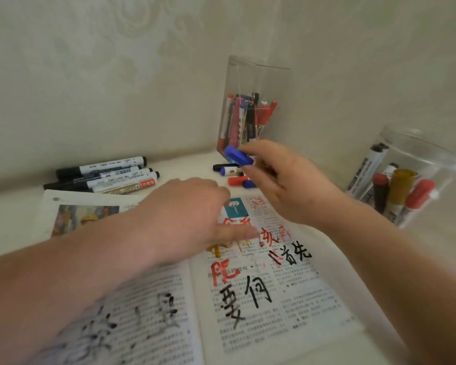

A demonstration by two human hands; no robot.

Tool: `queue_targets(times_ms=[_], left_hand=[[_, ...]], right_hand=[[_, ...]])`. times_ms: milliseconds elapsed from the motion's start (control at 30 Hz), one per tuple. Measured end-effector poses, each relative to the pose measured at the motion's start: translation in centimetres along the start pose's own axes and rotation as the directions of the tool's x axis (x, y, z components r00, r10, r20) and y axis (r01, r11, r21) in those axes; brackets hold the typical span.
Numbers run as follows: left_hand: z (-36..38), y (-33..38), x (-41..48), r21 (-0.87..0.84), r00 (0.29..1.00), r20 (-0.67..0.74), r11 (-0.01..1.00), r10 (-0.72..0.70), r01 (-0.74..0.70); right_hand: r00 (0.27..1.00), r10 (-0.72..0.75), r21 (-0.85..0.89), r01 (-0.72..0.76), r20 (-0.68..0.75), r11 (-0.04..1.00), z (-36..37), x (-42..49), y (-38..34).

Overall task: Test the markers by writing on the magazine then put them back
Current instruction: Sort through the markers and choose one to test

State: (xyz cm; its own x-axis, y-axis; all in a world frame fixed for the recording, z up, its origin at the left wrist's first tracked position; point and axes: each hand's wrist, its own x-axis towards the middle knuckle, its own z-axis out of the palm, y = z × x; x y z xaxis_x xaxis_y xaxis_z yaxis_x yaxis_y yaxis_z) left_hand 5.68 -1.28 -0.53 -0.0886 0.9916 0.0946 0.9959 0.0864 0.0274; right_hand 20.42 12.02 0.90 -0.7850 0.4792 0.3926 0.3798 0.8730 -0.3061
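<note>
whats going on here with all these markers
A person is trying out markers on an open magazine, which already carries red, black and yellowish writing. The right hand pinches a blue marker in its fingers just in front of the clear box of markers. The left hand reaches across the page toward a few loose markers. A row of black markers lies at the left, and a round clear jar at the right holds more.

Right hand pinches blue-capped marker; left hand, blurred, over open printed magazine bearing ink scrawls.
</note>
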Motion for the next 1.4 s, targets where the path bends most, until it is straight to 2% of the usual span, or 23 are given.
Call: queue_targets(times_ms=[33,100,200,267,400,633,833,967,1233,1400], left_hand=[[0.2,0.1,0.2,-0.108,0.991,-0.131,0.994,-0.028,0.014],[0.7,0.1,0.4,-0.239,0.961,-0.274,0.971,-0.043,-0.025],[1.7,0.2,0.1,-0.217,0.932,-0.359,0.968,0.042,-0.127],[2.3,0.3,0.2,-0.179,0.908,-0.405,0.964,0.11,-0.197],[2.8,0.1,0.7,-0.253,0.953,-0.268,0.945,0.138,-0.208],[2.9,-0.2,0.6,-0.328,0.97,-0.204,0.924,0.132,-0.195],[3.2,-0.3,0.4,-0.607,0.963,-0.251,0.759,0.099,-0.236],[3.5,-0.6,0.7,-0.646,0.951,-0.297,0.714,0.089,-0.269],[3.2,-1.2,0.8,-0.693,0.935,-0.338,0.643,0.112,-0.327],[3.4,-1.3,1.2,-0.772,0.94,-0.334,0.549,0.076,-0.319]], right_hand=[[1.0,0.015,0.079,-0.017,0.021,0.997,-0.1,-0.6,0.2],[0.996,0.071,0.172,-0.08,0.059,0.982,0.3,-1.7,1.1],[0.981,0.129,0.226,-0.159,0.145,0.961,1.0,-2.7,1.6],[0.979,0.099,0.212,-0.136,0.179,0.968,1.4,-3.1,1.5],[0.976,0.015,0.141,-0.047,0.219,0.989,2.2,-3.4,0.8],[0.974,-0.021,0.057,0.009,0.226,0.998,2.5,-3.4,0.4],[0.976,-0.038,0.035,0.032,0.215,0.999,2.5,-3.5,-0.2],[0.984,-0.037,0.022,0.034,0.177,0.999,2.4,-3.5,-0.6],[0.991,-0.101,0.107,0.092,0.089,0.99,2.4,-3.7,-0.5],[0.986,-0.164,-0.011,0.164,0.044,0.986,2.4,-3.6,-0.3]])
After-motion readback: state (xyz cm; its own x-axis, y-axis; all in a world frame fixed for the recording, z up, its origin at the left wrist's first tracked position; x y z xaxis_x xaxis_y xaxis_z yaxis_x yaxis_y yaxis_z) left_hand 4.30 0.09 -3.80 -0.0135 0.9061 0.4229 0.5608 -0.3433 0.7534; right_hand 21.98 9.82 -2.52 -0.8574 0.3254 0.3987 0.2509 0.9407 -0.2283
